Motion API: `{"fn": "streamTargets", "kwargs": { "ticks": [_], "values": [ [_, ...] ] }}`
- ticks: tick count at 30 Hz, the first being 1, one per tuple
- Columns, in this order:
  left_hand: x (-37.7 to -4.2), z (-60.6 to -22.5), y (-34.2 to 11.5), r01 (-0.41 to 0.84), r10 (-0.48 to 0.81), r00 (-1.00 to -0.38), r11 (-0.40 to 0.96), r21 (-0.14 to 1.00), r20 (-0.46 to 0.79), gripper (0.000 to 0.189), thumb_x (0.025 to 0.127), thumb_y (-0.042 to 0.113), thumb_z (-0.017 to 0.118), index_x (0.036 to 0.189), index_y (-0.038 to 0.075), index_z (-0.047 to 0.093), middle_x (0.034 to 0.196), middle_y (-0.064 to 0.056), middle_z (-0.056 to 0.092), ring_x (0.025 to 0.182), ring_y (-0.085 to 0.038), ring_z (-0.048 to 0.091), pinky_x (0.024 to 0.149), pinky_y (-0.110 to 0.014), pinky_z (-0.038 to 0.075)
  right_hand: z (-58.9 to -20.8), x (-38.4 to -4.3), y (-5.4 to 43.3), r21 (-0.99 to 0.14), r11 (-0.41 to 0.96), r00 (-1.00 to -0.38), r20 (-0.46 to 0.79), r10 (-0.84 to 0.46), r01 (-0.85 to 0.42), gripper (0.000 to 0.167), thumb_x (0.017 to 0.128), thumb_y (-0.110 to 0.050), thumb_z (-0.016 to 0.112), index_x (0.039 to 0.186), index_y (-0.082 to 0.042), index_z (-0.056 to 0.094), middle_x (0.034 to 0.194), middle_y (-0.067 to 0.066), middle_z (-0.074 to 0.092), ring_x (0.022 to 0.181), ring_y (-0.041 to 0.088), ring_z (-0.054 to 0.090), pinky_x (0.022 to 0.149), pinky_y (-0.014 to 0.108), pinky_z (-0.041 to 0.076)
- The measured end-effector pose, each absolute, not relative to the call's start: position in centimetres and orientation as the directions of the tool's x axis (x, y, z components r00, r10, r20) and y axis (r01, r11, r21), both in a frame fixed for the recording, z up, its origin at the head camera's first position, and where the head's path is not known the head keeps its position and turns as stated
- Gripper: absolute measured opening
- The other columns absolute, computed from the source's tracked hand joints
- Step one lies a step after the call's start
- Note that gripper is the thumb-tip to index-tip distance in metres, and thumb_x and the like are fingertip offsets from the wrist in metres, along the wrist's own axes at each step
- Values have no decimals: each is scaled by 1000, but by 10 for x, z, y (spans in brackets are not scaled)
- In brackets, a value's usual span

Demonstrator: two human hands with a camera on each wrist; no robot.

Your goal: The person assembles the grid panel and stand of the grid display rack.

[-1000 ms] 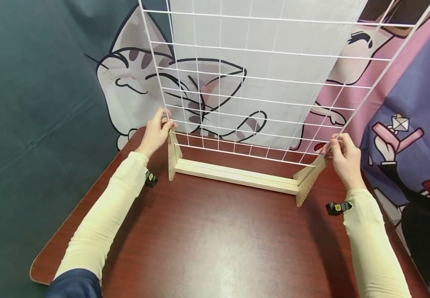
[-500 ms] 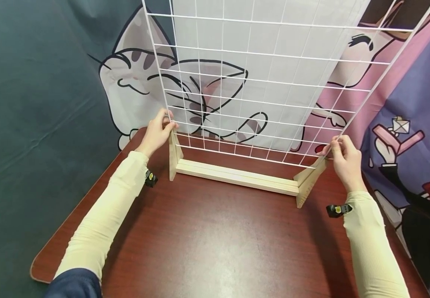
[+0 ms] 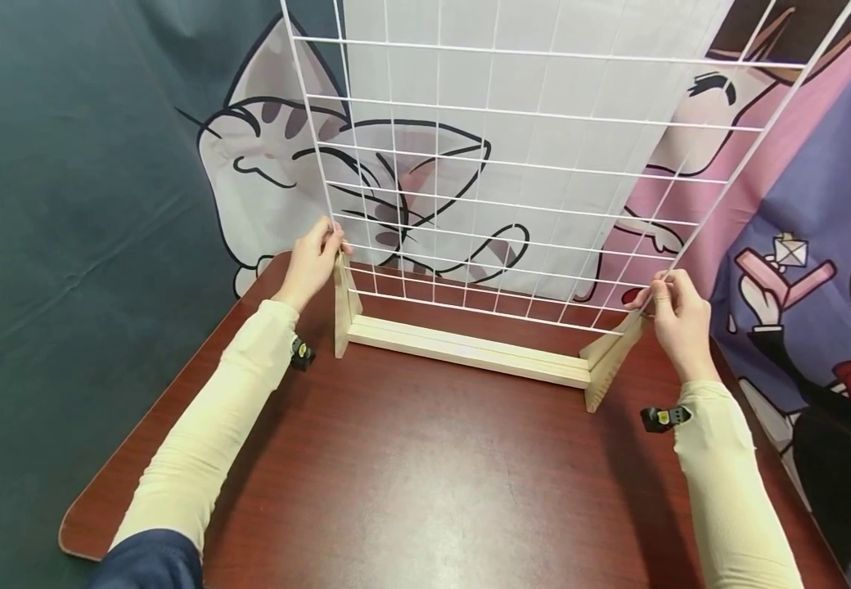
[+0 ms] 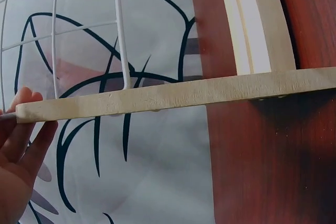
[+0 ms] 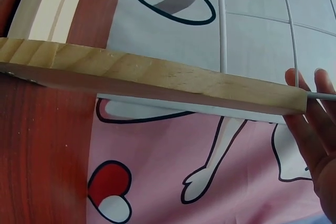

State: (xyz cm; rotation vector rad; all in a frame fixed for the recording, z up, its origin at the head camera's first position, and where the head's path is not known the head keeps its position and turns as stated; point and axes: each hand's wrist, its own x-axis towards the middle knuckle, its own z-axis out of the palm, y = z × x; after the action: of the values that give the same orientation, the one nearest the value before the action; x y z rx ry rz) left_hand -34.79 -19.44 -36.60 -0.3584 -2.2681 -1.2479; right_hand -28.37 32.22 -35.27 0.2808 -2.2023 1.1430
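A white wire grid panel (image 3: 495, 312) stands roughly upright over a pale wooden stand (image 3: 470, 350), its bottom wire above the grooved crossbar. At the top of the stand's left upright (image 3: 342, 315), my left hand (image 3: 313, 260) pinches the grid's side wire between thumb and fingers. My right hand (image 3: 679, 323) pinches the opposite side wire at the tip of the right upright (image 3: 613, 364). In the left wrist view, fingers of the left hand (image 4: 18, 156) touch the upright's end (image 4: 178, 92). The right wrist view has the right hand (image 5: 317, 140) around the other upright's end (image 5: 173, 80).
The stand rests on a reddish-brown table (image 3: 396, 466) with a rounded front left corner. Behind it hangs a cartoon-printed cloth (image 3: 263, 204), and a dark green cloth (image 3: 65, 245) hangs at the left. The grid's top runs out of the head view.
The upper wires of the grid have shifted slightly down in the head view, while its bottom wire has barely moved. Both hands keep their holds near the upright tops. The stand has stayed put.
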Motion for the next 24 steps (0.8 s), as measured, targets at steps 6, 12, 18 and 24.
{"fn": "streamTargets", "kwargs": {
  "ticks": [6, 12, 18, 24],
  "values": [
    [-349, -366, -192, 444, -45, -829, 553, 705, 557, 22, 103, 22, 46, 100, 3, 56, 84, -16, 73, 89, -27, 73, 63, -18, 37, -351, -284, 324, -659, 595, -785, 615, 74, -460, 17, 101, -8, 46, 100, 9, 49, 69, -31, 62, 62, -12, 60, 57, 7, 46],
    [-349, -366, -192, 407, -46, -833, 624, 667, 551, 22, 104, 27, 43, 101, 8, 54, 86, -11, 74, 92, -24, 73, 68, -27, 40, -348, -284, 331, -712, 522, -819, 573, 45, -469, 21, 100, -7, 47, 101, 14, 46, 87, -24, 63, 76, -13, 65, 63, 7, 52],
    [-350, -367, -194, 383, -51, -837, 655, 652, 544, 28, 105, 33, 37, 105, 9, 52, 87, -9, 74, 88, -25, 71, 72, -35, 43, -344, -284, 331, -722, 508, -838, 545, 0, -470, 25, 102, -12, 45, 105, 13, 44, 94, -19, 61, 76, -9, 68, 64, 10, 53],
    [-352, -369, -194, 400, -53, -823, 653, 644, 565, 29, 105, 34, 38, 106, 9, 53, 86, -8, 73, 88, -25, 71, 75, -40, 45, -350, -287, 330, -727, 491, -819, 572, 45, -481, 21, 100, -8, 47, 102, 14, 46, 82, -18, 64, 69, -8, 67, 66, 9, 53]
  ]
}}
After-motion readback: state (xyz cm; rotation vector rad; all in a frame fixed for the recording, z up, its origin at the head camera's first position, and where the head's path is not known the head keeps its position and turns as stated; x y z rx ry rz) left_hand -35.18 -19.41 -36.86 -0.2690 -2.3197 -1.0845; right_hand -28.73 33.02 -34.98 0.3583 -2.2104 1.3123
